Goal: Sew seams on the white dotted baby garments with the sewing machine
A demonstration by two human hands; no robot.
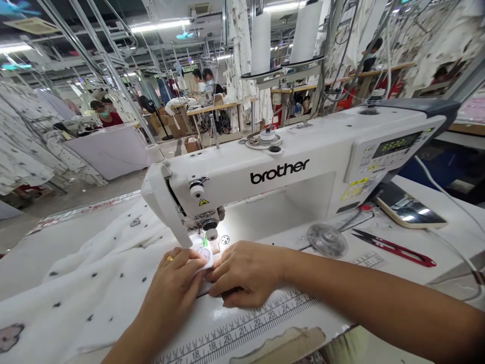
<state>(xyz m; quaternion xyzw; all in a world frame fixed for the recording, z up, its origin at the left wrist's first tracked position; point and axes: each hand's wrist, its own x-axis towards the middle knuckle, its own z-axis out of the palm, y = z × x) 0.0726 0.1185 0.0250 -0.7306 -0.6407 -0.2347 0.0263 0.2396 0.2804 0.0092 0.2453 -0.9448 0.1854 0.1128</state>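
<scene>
A white Brother sewing machine [265, 172] stands on the table, with its lit needle and presser foot [210, 231] just above a small white fabric piece [202, 255]. That piece has a pink-and-green detail and lies on white fabric with dark dots [87, 273]. My left hand [170, 285], wearing a gold ring, holds the piece from the left. From the right, my right hand [242, 273] presses its fingers against the same piece, close to the presser foot. The fabric under my fingers is hidden.
Red-handled thread snips [394, 247], a phone [411, 208] and a clear round disc [326, 240] lie right of the machine. A printed ruler [242, 326] runs along the table's front. Thread cones [261, 43] stand above the machine. Co-workers [204, 83] sit among machines and hanging garments behind.
</scene>
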